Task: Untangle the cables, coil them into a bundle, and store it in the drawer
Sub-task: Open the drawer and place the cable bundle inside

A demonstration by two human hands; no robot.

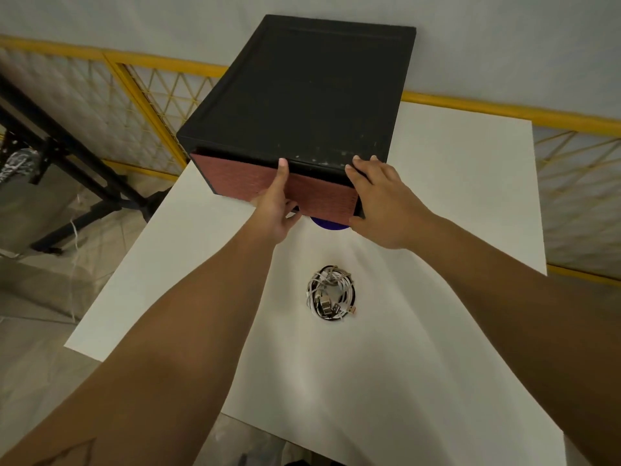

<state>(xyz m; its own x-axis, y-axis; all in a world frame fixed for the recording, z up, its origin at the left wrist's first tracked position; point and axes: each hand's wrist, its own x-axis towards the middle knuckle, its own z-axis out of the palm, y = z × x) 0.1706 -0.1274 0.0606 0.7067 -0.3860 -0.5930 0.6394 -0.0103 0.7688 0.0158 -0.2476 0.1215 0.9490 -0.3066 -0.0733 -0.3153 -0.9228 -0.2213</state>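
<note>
Your white rectangular table (453, 203) carries a black box-shaped cabinet (302, 95) with a reddish woven-fronted drawer (232, 176). Your right hand (383, 203) lies over the cabinet's front right corner, fingers fairly straight, gripping nothing. Your left hand (274, 206) grips the drawer front, thumb up its face, fingers curled beneath. The coiled black-and-white cable bundle (331, 292) rests on the table between your forearms, well apart from the drawer

White table (463, 196) before yellow mesh fence (151, 92), pale wall (117, 18), black frame (80, 159) left.
</note>
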